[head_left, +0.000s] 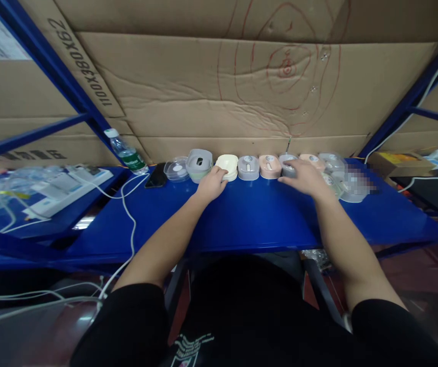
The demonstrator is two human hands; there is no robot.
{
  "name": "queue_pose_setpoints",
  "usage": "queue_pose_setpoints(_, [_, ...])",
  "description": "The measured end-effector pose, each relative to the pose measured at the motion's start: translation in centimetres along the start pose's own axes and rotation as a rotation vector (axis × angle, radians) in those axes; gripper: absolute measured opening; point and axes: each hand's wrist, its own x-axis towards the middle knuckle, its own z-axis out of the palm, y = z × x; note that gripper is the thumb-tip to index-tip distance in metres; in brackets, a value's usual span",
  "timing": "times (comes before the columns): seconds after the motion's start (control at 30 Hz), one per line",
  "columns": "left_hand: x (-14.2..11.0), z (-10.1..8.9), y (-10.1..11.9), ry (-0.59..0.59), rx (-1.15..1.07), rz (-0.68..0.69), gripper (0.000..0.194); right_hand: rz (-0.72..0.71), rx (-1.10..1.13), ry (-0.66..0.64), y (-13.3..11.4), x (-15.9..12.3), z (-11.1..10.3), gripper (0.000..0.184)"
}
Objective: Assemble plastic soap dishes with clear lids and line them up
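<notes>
Along the back of the blue shelf stands a row of small plastic containers. My left hand (211, 186) grips the left front side of a cream container (231, 162), its fingers on the rim. At the other end of the row, my right hand (303, 176) has its fingers and thumb round a grey container (287, 158), which the hand partly hides. Between them stand a lilac-grey container (248, 167) and a peach container (270, 166). To the left of my left hand are a larger grey container (198, 164) and a clear round-cornered container (176, 169).
Right of my right hand sit another peach container (312, 160) and several clear ones (331, 162). A dark phone (156, 176), a water bottle (127, 153) and a white cable (130, 216) lie to the left. Cardboard (173, 86) walls the back; blue posts (54, 61) frame the sides.
</notes>
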Motion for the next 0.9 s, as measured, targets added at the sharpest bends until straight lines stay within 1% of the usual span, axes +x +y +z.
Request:
queue_pose_setpoints(0.07, [0.2,0.1,0.1,0.015,0.031,-0.035,0.035,-0.149,0.108,-0.046,-1.9,0.2,1.3,0.060])
queue_pose_setpoints(0.13, [0.3,0.1,0.0,0.035,0.047,-0.053,0.028,-0.264,0.184,-0.105,-3.4,0.4,2.5,0.057])
queue_pose_setpoints(0.2, [0.3,0.0,-0.1,0.058,0.047,-0.060,0.023,-0.322,0.203,-0.137,-4.3,0.5,3.3,0.056])
queue_pose_setpoints(0.27, [0.2,0.1,-0.3,0.085,0.031,-0.064,0.019,-0.350,0.207,-0.159,-4.7,0.6,3.7,0.054])
queue_pose_setpoints(0.43, [0.0,0.1,-0.3,0.146,-0.057,-0.043,0.012,-0.354,0.233,-0.162,-4.4,0.6,4.2,0.051])
queue_pose_setpoints(0.57, [-0.3,-0.7,0.1,0.242,-0.167,-0.002,0.005,-0.331,0.253,-0.100,-4.2,0.3,4.6,0.058])
queue_pose_setpoints(0.7, [-1.0,-2.3,0.8,0.393,-0.302,0.030,0.015,-0.313,0.323,-0.034,-4.2,1.0,5.0,0.075])
queue_pose_setpoints(0.77, [-1.3,-3.1,1.2,0.472,-0.392,-0.023,0.021,-0.317,0.350,0.024,-4.3,2.2,5.2,0.083])
queue_pose_setpoints(0.8, [-1.4,-3.4,1.4,0.487,-0.459,-0.066,0.023,-0.311,0.353,0.063,-4.4,2.8,5.3,0.086])
queue_pose_setpoints(0.83, [-1.4,-3.7,1.6,0.474,-0.545,-0.110,0.025,-0.292,0.353,0.100,-4.6,3.4,5.4,0.088])
queue_pose_setpoints(0.87, [-1.4,-3.9,1.7,0.429,-0.646,-0.146,0.025,-0.266,0.354,0.124,-4.7,3.9,5.6,0.090])
queue_pose_setpoints(0.9, [-1.3,-4.0,1.8,0.360,-0.754,-0.173,0.024,-0.245,0.354,0.142,-4.9,4.3,5.8,0.093])
